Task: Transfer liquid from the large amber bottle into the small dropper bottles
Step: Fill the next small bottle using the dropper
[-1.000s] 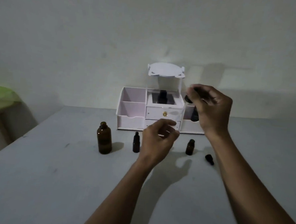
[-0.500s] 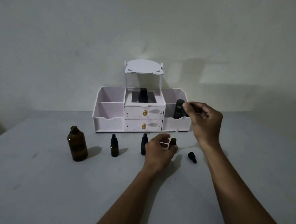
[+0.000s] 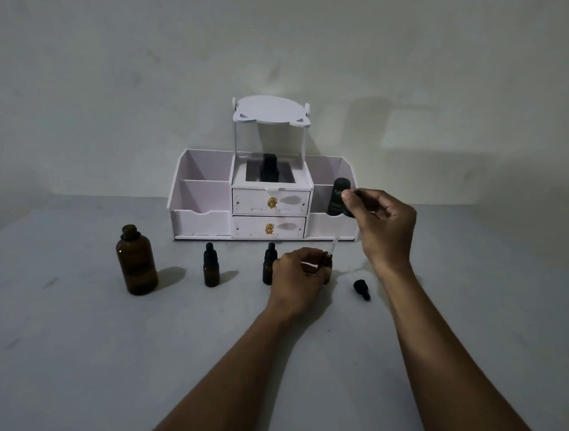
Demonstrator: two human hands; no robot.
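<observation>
Amber small bottle [image 3: 327, 266] gripped by left hand [image 3: 298, 277]; right hand [image 3: 383, 227] pinches dropper [image 3: 334, 245], seemingly over its mouth.

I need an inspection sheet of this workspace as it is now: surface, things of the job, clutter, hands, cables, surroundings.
Surface: grey table, a few dull marks.
Job's things: amber bottle upright, uncapped; two dropper bottles upright, capped; third bottle open, with the pipette tip at its mouth; loose cap lying on the table.
Clutter: white organiser, with a dark tube in its right compartment and a dark bottle in the middle one.
Hands: left hand holds the third bottle; right hand pinches the pipette's top.
Cables: nothing seen.
Surroundings: plain wall, dim light.
</observation>
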